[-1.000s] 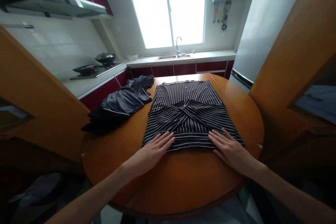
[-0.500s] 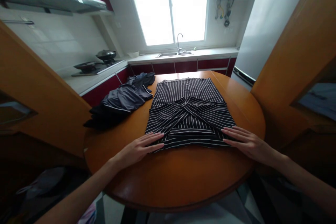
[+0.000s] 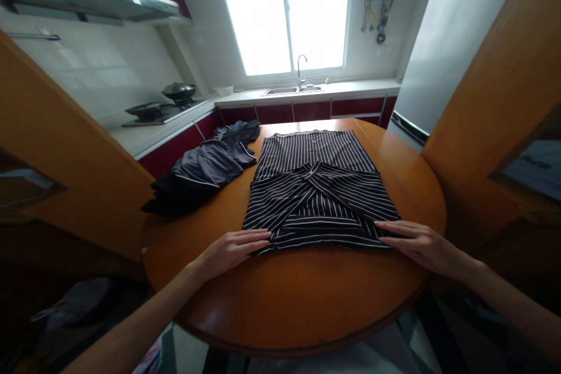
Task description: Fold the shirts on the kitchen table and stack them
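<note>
Striped shirt (image 3: 326, 190), folded, on table (image 3: 302, 298).
Your left hand (image 3: 239, 248) and right hand (image 3: 418, 243) touch shirt's near corners, fingers extended; dark clothes (image 3: 205, 166) left of it.

On a round wooden tabletop (image 3: 307, 298), your left hand (image 3: 239, 248) and right hand (image 3: 416, 242) touch the lower corners of a folded black-and-white striped shirt (image 3: 318, 187). Beside it, toward your left, lies a rumpled pile of dark clothes (image 3: 204, 166).
</note>
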### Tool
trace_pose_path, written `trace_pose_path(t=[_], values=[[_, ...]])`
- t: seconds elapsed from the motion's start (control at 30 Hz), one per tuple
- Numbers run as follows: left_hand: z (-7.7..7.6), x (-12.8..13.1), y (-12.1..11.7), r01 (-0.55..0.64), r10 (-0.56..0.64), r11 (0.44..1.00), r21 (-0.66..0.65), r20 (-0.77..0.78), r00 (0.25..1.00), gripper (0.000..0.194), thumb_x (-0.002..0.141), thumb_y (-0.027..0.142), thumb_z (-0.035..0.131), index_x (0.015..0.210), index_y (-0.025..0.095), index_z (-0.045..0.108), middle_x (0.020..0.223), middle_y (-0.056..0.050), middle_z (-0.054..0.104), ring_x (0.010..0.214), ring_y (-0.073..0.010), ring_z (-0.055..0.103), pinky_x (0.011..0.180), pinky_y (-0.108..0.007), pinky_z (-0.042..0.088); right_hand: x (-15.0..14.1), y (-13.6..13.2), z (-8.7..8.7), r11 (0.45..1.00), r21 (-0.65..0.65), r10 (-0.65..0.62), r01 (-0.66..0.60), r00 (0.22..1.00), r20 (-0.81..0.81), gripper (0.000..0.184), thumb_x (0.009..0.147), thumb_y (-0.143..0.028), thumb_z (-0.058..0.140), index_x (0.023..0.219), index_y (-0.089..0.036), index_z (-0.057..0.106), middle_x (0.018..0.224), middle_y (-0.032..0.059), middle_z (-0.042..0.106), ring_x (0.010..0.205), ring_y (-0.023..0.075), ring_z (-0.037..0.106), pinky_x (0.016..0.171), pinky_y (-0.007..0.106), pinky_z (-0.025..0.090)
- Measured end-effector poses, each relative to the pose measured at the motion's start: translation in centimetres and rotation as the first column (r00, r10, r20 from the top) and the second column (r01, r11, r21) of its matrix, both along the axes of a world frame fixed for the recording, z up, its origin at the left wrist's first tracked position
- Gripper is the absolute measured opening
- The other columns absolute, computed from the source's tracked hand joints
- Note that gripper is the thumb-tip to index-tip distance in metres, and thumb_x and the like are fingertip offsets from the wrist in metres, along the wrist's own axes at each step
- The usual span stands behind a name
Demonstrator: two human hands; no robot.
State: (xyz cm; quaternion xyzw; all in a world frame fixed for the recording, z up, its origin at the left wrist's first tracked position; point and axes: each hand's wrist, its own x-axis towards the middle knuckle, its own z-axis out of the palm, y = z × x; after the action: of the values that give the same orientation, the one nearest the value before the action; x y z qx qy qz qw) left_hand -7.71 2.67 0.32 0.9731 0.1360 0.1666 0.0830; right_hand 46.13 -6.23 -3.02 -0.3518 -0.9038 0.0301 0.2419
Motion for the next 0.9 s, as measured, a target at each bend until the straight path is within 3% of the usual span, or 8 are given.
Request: trace_pose_path(t=[0.3, 0.47, 0.57, 0.7, 0.8, 0.9], values=[[-0.2, -0.8, -1.6, -0.068, 0.083, 0.982, -0.175, 0.078, 0.994, 0.042, 0.102, 0.012, 0.048, 0.14, 0.025, 0.061, 0.136, -0.008, 0.068, 0.121, -0.0188, 0.068, 0.104, -0.027, 0.055, 0.5, -0.8, 2.2, 0.956, -0.294, -0.066, 0.02, 0.987, -0.146, 0.033, 0.101, -0.026, 0.052, 0.124, -0.03, 0.076, 0.135, 0.0077, 0.069, 0.119, 0.026, 0.069, 0.098, 0.035, 0.059], [2.6, -0.4, -4.2, -0.139, 0.171, 0.955, -0.261, 0.105, 0.98, 0.035, 0.099, 0.016, 0.054, 0.129, 0.025, 0.07, 0.118, -0.007, 0.077, 0.103, -0.0198, 0.075, 0.089, -0.025, 0.06, 0.9, -2.3, 4.1, 0.889, -0.457, -0.098, 0.008, 0.98, -0.173, 0.03, 0.101, -0.034, 0.055, 0.122, -0.038, 0.076, 0.124, 0.0046, 0.075, 0.11, 0.0251, 0.073, 0.092, 0.032, 0.061], [4.8, -0.1, -4.6, -0.215, 0.267, 0.899, -0.383, 0.088, 0.96, 0.024, 0.095, 0.022, 0.059, 0.11, 0.022, 0.078, 0.095, -0.006, 0.08, 0.079, -0.0187, 0.076, 0.071, -0.022, 0.059, 1.3, -2.5, 5.6, 0.835, -0.55, -0.146, 0.025, 0.973, -0.178, 0.029, 0.099, -0.042, 0.057, 0.118, -0.035, 0.078, 0.116, 0.0065, 0.077, 0.104, 0.0271, 0.074, 0.089, 0.034, 0.061], [6.6, 0.6, -2.1, -0.35, 0.434, 0.726, -0.591, 0.0, 0.901, 0.026, 0.086, 0.038, 0.067, 0.085, 0.015, 0.079, 0.069, -0.003, 0.073, 0.06, -0.0156, 0.065, 0.055, -0.02, 0.049, 1.4, 0.1, 7.6, 0.775, -0.623, -0.293, 0.107, 0.934, -0.204, 0.044, 0.092, -0.058, 0.064, 0.103, -0.018, 0.081, 0.098, 0.0123, 0.078, 0.086, 0.0264, 0.071, 0.073, 0.032, 0.057], [6.8, 1.6, 1.9, -0.377, 0.574, 0.517, -0.768, -0.017, 0.819, 0.034, 0.076, 0.048, 0.073, 0.076, 0.013, 0.075, 0.063, -0.002, 0.068, 0.056, -0.0148, 0.061, 0.05, -0.02, 0.044, 1.2, 4.2, 8.7, 0.732, -0.674, -0.321, 0.1, 0.923, -0.211, 0.054, 0.085, -0.065, 0.066, 0.089, -0.013, 0.078, 0.081, 0.0091, 0.073, 0.073, 0.0207, 0.063, 0.063, 0.028, 0.049], [6.1, 2.8, 6.8, -0.342, 0.658, 0.283, -0.896, -0.078, 0.749, 0.037, 0.068, 0.048, 0.08, 0.076, 0.013, 0.073, 0.068, -0.003, 0.071, 0.058, -0.0156, 0.062, 0.054, -0.022, 0.046, 0.6, 9.3, 9.1, 0.696, -0.714, -0.346, 0.075, 0.906, -0.243, 0.051, 0.08, -0.065, 0.069, 0.075, -0.014, 0.073, 0.069, 0.004, 0.065, 0.064, 0.0159, 0.055, 0.057, 0.027, 0.043]])
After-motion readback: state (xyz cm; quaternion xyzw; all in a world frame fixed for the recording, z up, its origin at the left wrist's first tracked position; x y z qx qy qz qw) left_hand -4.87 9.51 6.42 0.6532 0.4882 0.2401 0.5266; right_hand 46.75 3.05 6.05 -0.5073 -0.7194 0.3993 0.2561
